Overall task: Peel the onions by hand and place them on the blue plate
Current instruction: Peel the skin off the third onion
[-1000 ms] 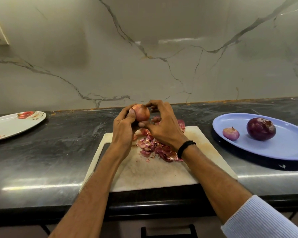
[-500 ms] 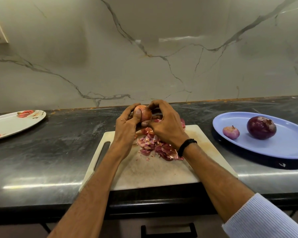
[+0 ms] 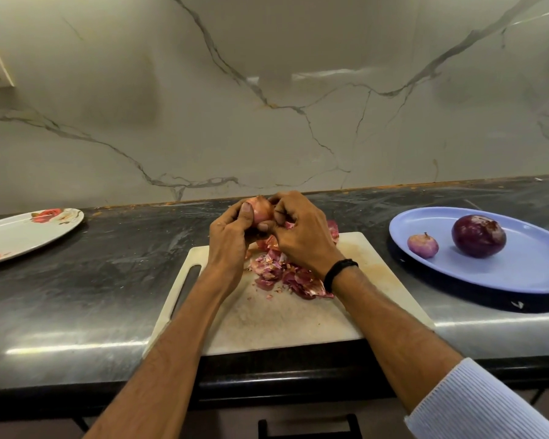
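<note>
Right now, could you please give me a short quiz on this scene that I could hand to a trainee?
1. True or false: the blue plate holds three onions.
2. Where does the pile of peels lie? A) on the cutting board; B) in a bowl; C) on the blue plate.
3. Fill in: the held onion is in the grip of ____ hand(s).

Key: 1. False: it holds two, a small onion and a large onion. 2. A. 3. Both: the left hand and the right hand curl round it.
</note>
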A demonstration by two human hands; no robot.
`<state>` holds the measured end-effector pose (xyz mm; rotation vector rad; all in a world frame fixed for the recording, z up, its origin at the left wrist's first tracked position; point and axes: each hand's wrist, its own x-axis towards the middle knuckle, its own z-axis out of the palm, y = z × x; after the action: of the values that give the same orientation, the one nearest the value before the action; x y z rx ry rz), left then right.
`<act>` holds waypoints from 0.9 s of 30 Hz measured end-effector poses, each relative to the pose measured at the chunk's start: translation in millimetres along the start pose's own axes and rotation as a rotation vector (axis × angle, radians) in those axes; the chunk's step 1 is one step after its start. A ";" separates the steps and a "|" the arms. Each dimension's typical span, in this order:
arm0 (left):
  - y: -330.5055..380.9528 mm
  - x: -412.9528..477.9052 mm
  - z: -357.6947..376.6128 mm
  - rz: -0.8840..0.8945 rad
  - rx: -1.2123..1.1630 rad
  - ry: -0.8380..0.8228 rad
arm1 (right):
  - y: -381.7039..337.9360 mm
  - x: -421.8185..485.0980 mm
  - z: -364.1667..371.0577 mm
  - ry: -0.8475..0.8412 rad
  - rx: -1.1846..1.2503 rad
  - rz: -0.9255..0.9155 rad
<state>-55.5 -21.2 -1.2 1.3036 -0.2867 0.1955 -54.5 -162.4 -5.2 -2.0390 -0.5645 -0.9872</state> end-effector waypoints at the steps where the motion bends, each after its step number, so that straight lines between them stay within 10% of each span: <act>1: -0.1 0.1 0.0 0.008 0.004 0.006 | -0.8 0.5 -0.4 -0.003 0.038 0.021; 27: -5.8 0.8 0.0 0.236 0.392 0.060 | -2.5 8.4 -4.4 0.073 0.082 0.169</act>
<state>-53.0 -22.7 -6.3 1.6466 -0.3630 0.5101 -53.1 -163.9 4.4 -1.9354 -0.3809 -0.9187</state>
